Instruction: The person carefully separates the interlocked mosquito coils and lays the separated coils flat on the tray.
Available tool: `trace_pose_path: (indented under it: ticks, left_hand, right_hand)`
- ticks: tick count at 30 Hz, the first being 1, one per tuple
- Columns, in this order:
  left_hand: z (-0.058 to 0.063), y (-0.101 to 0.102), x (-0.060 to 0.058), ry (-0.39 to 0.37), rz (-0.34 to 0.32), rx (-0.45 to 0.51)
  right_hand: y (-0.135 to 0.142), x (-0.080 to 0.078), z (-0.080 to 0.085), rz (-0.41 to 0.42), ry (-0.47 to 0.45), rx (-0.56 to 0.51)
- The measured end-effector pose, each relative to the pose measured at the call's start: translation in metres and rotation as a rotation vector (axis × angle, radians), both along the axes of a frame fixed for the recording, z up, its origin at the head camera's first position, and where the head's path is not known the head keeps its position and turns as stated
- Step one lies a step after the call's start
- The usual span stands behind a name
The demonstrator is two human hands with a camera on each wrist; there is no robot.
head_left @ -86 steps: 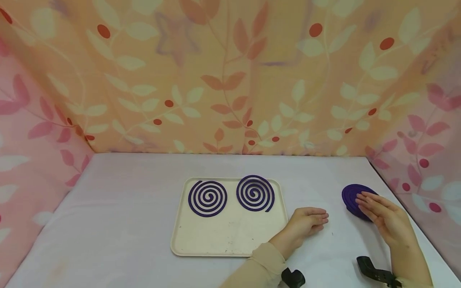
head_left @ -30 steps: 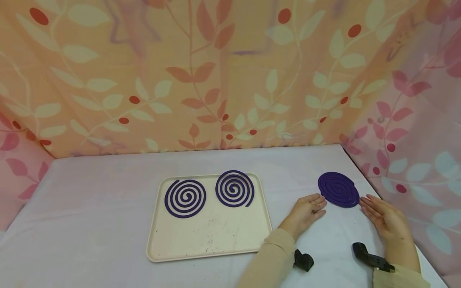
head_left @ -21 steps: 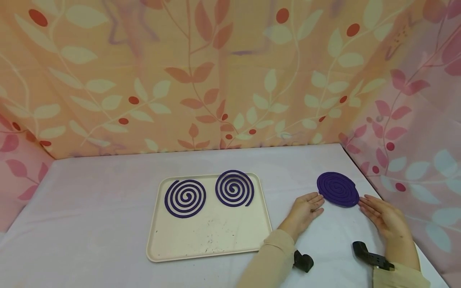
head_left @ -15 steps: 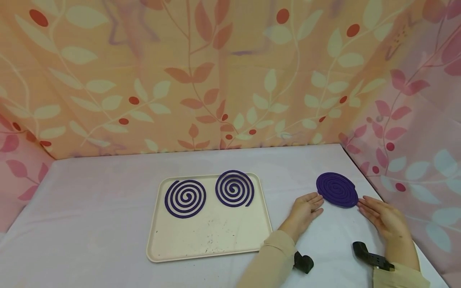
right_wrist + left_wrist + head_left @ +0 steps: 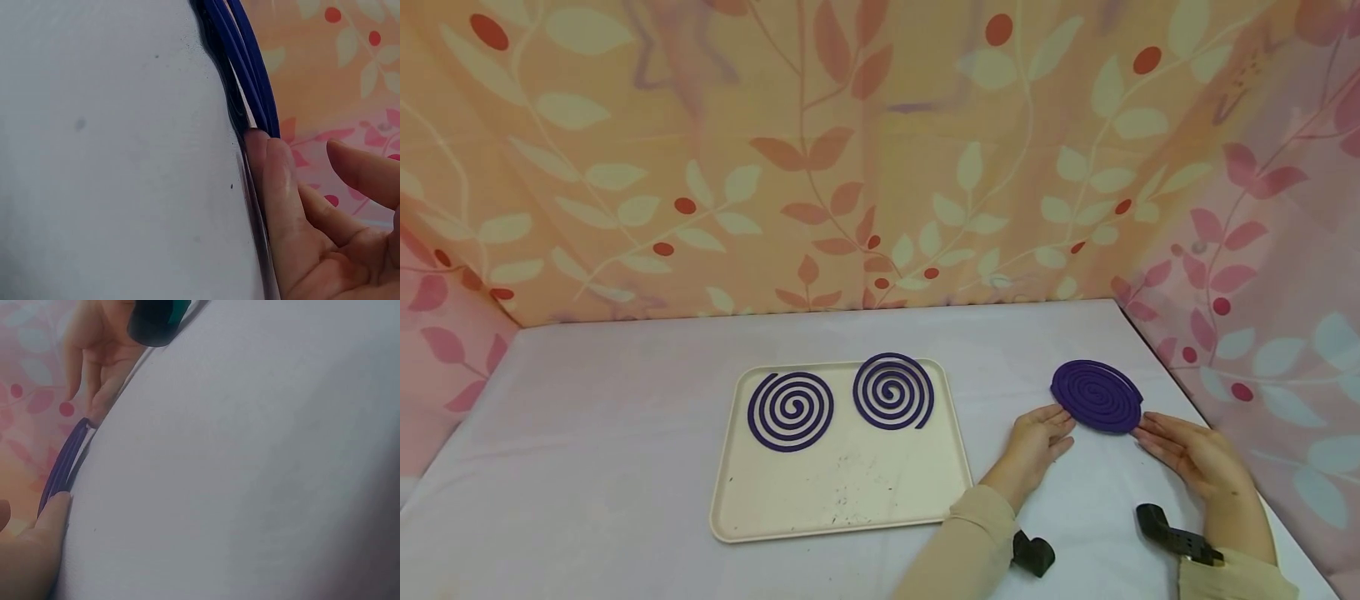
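At the right of the table lies a tightly wound purple mosquito coil (image 5: 1096, 397), with a spiral face up. In the right wrist view its rim shows as layers with a narrow gap, so more than one coil seems stacked there. My left hand (image 5: 1036, 446) has straight fingers, their tips at the near left rim. Opposite, my right hand (image 5: 1195, 457) touches the near right rim with extended fingertips (image 5: 279, 165); its thumb stands apart from the coil. Two looser purple spirals, the left coil (image 5: 791, 412) and the right coil (image 5: 893, 392), lie on a cream tray (image 5: 842, 492).
The right coil overhangs the tray's back edge. Dark crumbs dot the tray. Black wrist devices, a left device (image 5: 1033, 553) and a right device (image 5: 1178, 536), sit at the sleeves. White cloth (image 5: 602, 433) covers the table, and patterned curtains (image 5: 925, 167) stand behind and beside it.
My right hand has come off the coil's top to its near right rim, and my left hand has reached its left rim. Lately the wound coil has shifted slightly left.
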State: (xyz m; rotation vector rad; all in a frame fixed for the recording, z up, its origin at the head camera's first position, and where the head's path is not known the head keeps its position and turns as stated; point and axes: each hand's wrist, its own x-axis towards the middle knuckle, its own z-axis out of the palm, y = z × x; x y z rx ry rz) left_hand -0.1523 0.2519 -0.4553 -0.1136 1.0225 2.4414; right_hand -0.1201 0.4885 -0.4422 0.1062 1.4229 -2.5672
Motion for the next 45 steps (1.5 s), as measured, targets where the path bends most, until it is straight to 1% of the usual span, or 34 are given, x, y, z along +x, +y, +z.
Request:
trace_pose_path:
  ticks: [3,5,11,13,16,21,23,29,33,39,45]
  left_hand:
    - [-0.001,0.0,0.0,0.002,-0.001,0.009]
    - [-0.001,0.0,0.0,0.001,0.002,0.017]
    - [-0.004,-0.001,-0.003,0.003,0.01,0.046]
    - [-0.003,-0.002,-0.003,0.008,0.008,0.049]
    - [-0.002,-0.003,-0.003,0.011,0.003,0.054]
    - [-0.003,-0.004,-0.003,0.022,-0.001,0.056]
    - [-0.003,-0.003,-0.003,0.03,0.001,0.044]
    - [-0.005,-0.003,-0.004,0.05,-0.001,0.0]
    - [-0.006,-0.003,-0.004,0.053,-0.004,-0.002]
    - [-0.006,-0.004,-0.002,0.05,-0.001,0.022]
    - [-0.006,-0.005,-0.001,0.031,0.009,0.062]
  right_hand:
    - [-0.001,0.0,-0.001,0.026,0.011,-0.04]
    - [-0.001,-0.001,-0.001,0.031,0.016,-0.035]
    - [-0.004,-0.002,0.0,0.031,0.039,0.059]
    - [-0.005,-0.002,0.0,0.027,0.047,0.072]
    - [-0.005,-0.003,-0.002,0.006,0.05,0.054]
    - [-0.008,-0.003,-0.004,-0.039,0.056,-0.01]
    - [-0.01,-0.004,-0.003,-0.054,0.05,-0.01]
    - [-0.015,-0.006,0.0,-0.139,0.006,0.0]
    - [-0.016,-0.005,0.001,-0.175,-0.006,-0.008]
    - [-0.016,-0.003,0.0,-0.166,0.002,0.017]
    - [-0.016,-0.002,-0.001,-0.147,0.031,0.004]
